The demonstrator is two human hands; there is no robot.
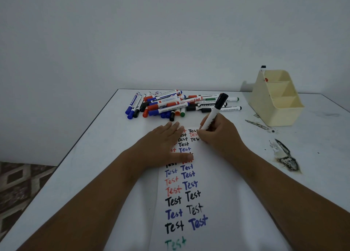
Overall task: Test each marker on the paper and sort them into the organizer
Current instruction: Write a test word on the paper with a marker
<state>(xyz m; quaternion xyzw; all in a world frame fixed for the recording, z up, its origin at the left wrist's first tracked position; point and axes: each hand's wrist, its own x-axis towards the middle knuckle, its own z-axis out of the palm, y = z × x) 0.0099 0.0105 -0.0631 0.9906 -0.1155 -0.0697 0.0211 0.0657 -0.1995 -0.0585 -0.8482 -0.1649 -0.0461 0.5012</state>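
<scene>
Marker (214,112) gripped in right hand (217,131), tip on paper (208,175) — left hand (162,146) flat, fingers straight, near surface (94,156) edge.

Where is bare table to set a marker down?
Free: left of the paper, below the marker pile; also between the pile and the organizer. Crowded: the pile itself; stains mark the right side.
</scene>
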